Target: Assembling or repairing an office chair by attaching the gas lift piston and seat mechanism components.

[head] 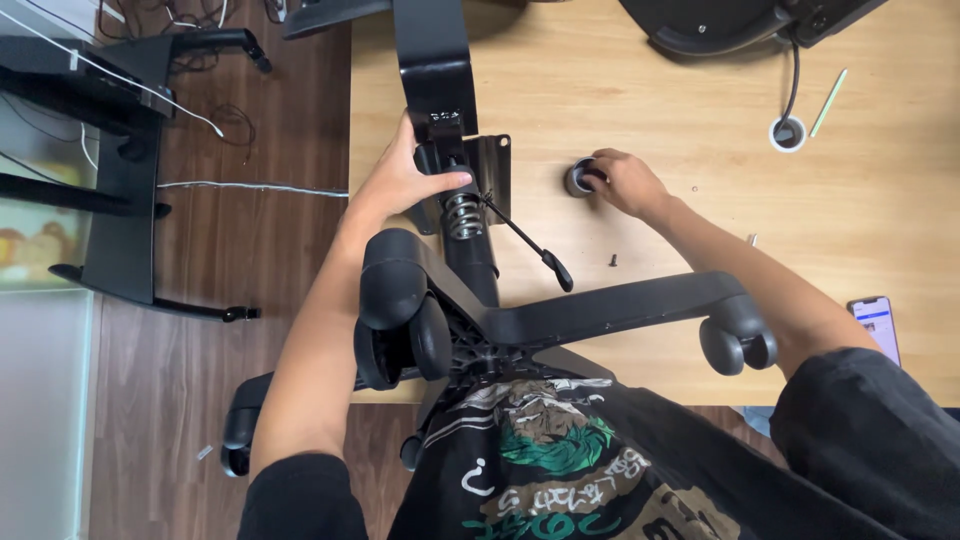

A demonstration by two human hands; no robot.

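Two hands work: left hand (405, 180) grips one chair mechanism (462, 175), right hand (625, 183) closes on one round knob (580, 177); one screw (612, 260) lies on the desk (680, 90).

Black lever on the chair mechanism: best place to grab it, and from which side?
Take the black lever at its thicker paddle tip, the free end that points toward the person over bare desk. Come from the right, since the left hand already holds the mechanism plate at the lever's root, beside the spring. The thin rod probably offers less purchase.

Bright, even light; sharp, soft shadows
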